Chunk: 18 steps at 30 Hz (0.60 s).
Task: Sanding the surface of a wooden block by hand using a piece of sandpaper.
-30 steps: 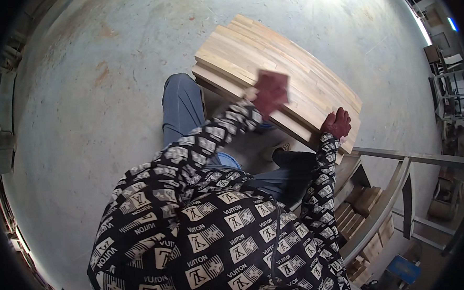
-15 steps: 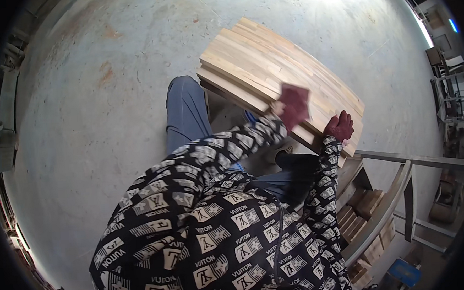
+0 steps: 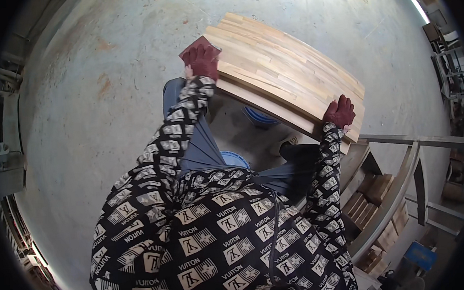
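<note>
A stack of pale glued wooden panels (image 3: 286, 74) lies in front of me, above the concrete floor. My left hand (image 3: 202, 60), in a dark red glove, presses a dark red sanding sheet (image 3: 191, 48) onto the stack's near left corner. My right hand (image 3: 339, 112), also gloved in red, grips the near edge of the stack toward its right end. Both sleeves carry a black and cream pattern. My blue-trousered legs (image 3: 195, 147) show below the panels.
A blue bucket (image 3: 259, 117) sits under the panels, and a second blue round rim (image 3: 235, 158) shows by my knee. A grey metal frame (image 3: 402, 188) with wooden blocks (image 3: 371, 190) stands at the right. A blue box (image 3: 420, 255) lies at the lower right.
My left hand has slid with the red sheet from the middle of the panel top to its left corner. The right hand has stayed on the near edge.
</note>
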Motion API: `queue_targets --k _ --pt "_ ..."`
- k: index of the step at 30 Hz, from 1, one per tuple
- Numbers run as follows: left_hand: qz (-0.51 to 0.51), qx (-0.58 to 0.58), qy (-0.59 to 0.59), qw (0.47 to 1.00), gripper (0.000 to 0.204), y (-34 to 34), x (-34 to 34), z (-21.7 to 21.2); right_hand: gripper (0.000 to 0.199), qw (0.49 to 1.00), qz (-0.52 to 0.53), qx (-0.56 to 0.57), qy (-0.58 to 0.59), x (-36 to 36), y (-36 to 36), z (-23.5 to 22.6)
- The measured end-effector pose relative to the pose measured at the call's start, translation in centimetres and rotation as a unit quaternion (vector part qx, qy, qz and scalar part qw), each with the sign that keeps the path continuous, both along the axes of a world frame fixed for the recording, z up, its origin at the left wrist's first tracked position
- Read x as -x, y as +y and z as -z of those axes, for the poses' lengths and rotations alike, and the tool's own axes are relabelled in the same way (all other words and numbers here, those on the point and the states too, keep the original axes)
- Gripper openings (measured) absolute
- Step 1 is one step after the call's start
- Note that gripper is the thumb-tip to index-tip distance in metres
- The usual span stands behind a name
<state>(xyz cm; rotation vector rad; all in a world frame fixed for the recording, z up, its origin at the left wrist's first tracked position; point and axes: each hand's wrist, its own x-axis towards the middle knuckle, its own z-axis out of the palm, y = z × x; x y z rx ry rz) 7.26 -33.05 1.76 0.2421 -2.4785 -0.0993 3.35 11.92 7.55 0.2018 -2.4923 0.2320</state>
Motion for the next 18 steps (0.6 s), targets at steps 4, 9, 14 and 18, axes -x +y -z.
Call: queue_targets --k 4,9,14,18 --pt "0.004 0.019 -0.038 0.999 0.024 10.8 1.7 0.9 0.028 0.999 -0.005 0.002 -0.037 0.0 -1.3 -0.8" --pt "0.347 -0.062 -0.151 0.923 0.052 24.9 -3.0 -3.5 0.030 0.998 0.029 -0.017 -0.058 -0.6 0.5 0.9" --pt "0.357 -0.103 -0.070 0.926 0.044 15.6 -0.5 -3.0 0.027 0.998 0.010 -0.009 -0.054 -0.1 -0.6 0.3" --pt "0.055 -0.052 -0.281 0.957 0.027 4.5 1.7 -7.0 0.029 0.998 0.037 -0.011 -0.040 -0.4 1.5 0.8"
